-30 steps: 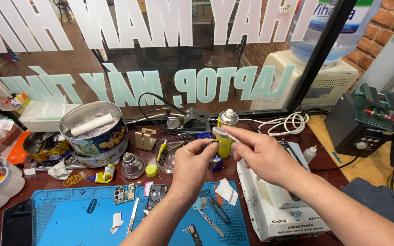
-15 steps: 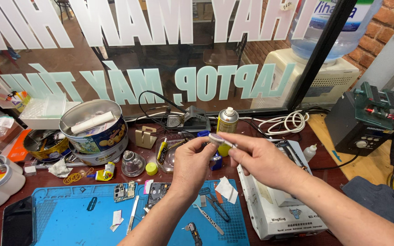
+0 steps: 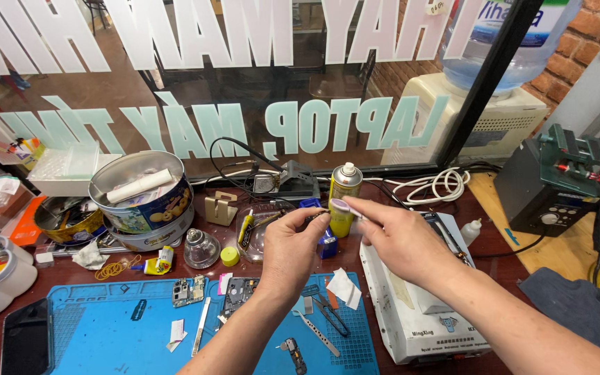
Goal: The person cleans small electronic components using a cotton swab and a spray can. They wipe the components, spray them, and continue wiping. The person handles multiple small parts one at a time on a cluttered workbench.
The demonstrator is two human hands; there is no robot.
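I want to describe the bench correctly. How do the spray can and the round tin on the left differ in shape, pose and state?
The spray can is tall, narrow and yellow-green; the round tin is wide, low and blue. The spray can is closed by a white nozzle, while the round tin is open, with a white roll lying in it. The spray can stands behind the left hand and right hand; the round tin sits far from them. Both stand upright.

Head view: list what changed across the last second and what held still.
Both hands dropped a little and came apart. The right hand, which had been pinching at the left hand's fingertips, now keeps a small pale strip between its fingertips, clear of the left hand, whose fingers pinch a tiny dark part. The spray can, round tins and blue mat stayed put.
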